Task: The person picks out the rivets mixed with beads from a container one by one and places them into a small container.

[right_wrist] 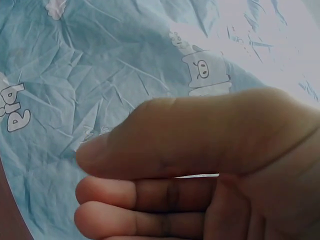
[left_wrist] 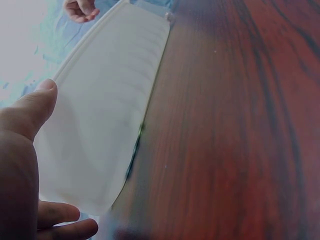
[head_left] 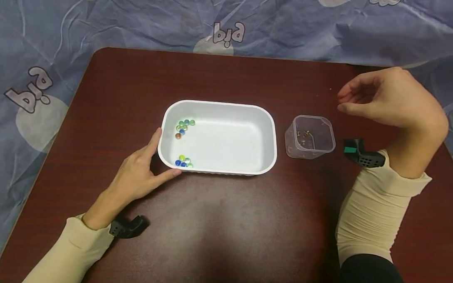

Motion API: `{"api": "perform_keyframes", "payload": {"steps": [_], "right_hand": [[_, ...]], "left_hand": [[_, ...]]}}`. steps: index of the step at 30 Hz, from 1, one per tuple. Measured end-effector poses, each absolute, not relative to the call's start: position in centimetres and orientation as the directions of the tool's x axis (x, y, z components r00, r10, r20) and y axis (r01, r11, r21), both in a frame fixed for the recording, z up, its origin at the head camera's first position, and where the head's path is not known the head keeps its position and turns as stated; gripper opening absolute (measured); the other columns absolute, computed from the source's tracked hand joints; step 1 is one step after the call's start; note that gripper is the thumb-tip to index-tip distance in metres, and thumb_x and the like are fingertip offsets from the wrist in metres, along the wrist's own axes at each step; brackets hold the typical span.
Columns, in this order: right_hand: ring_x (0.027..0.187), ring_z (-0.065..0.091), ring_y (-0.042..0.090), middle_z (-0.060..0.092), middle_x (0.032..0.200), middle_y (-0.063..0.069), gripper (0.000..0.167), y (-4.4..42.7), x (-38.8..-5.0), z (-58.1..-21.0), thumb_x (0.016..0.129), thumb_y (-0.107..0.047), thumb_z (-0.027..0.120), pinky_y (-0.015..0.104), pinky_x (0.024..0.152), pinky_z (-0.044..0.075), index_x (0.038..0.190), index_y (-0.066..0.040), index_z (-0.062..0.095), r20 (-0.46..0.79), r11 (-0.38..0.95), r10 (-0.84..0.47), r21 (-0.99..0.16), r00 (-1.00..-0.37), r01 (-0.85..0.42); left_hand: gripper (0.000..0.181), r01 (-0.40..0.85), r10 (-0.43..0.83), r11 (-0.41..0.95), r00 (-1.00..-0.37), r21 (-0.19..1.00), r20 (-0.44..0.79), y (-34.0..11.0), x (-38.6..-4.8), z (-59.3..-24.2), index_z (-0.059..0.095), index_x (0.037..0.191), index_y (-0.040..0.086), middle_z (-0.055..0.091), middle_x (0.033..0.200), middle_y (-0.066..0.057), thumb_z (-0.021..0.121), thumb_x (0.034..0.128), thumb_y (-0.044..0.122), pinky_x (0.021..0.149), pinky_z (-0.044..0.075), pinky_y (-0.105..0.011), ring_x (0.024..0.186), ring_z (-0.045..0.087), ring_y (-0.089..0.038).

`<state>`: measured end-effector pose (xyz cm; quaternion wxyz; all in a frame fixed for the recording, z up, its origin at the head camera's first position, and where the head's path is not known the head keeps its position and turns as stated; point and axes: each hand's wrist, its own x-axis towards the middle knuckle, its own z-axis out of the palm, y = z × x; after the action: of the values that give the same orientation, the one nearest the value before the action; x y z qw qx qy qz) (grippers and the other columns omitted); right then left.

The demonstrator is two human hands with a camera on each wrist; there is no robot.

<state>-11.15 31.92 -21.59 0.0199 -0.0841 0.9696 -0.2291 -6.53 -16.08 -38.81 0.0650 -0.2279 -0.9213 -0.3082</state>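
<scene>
My left hand [head_left: 135, 171] holds a white plastic tub [head_left: 231, 170] by its near left corner, thumb on the near rim and fingers along the left end. In the left wrist view, the thumb [left_wrist: 37, 107] lies against the tub's side wall. Several glass marbles [head_left: 181, 128] lie inside by the left wall. More marbles [head_left: 183, 162], blue, yellow and green, sit in the near left corner. Raised over the table's right side, my right hand [head_left: 393, 100] has loosely bent fingers [right_wrist: 110, 220], with nothing visible between them.
A clear plastic container [head_left: 310, 151] stands between the tub and my right arm, with several small brownish-gold bits inside, too small to identify. Everything rests on a dark red-brown table [head_left: 222, 225]. Crumpled blue printed cloth [head_left: 162, 23] lies beyond the table's far edge.
</scene>
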Motion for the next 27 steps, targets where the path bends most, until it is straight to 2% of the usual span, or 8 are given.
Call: {"api": "perform_keyframes", "payload": {"steps": [20,27], "right_hand": [[0.063,0.053,-0.001,0.064,0.073,-0.026,0.013,30.1,-11.5,-21.7,0.084,-0.023,0.078,0.014,0.06,0.035,0.092,-0.013,0.075,0.111,0.875,-0.172,-0.44,-0.979,-0.204],[0.068,0.058,-0.006,0.065,0.079,-0.024,0.023,29.0,-11.7,-22.4,0.081,-0.016,0.082,0.01,0.065,0.04,0.101,-0.008,0.075,0.245,0.833,-0.222,-0.455,-0.944,-0.314]], "left_hand": [[0.104,0.452,0.376,0.705,-0.892,0.547,0.253,-15.9,-6.7,-39.0,0.022,0.157,0.005,0.049,0.142,-0.026,0.083,0.0785,0.037,0.09,0.047,-0.058,0.12,0.056,-0.042],[0.103,0.491,0.391,0.685,-0.871,0.538,0.297,-15.9,-6.7,-39.2,0.024,0.156,0.001,0.049,0.142,-0.027,0.08,0.0803,0.044,0.089,0.048,-0.057,0.12,0.057,-0.042]]}}
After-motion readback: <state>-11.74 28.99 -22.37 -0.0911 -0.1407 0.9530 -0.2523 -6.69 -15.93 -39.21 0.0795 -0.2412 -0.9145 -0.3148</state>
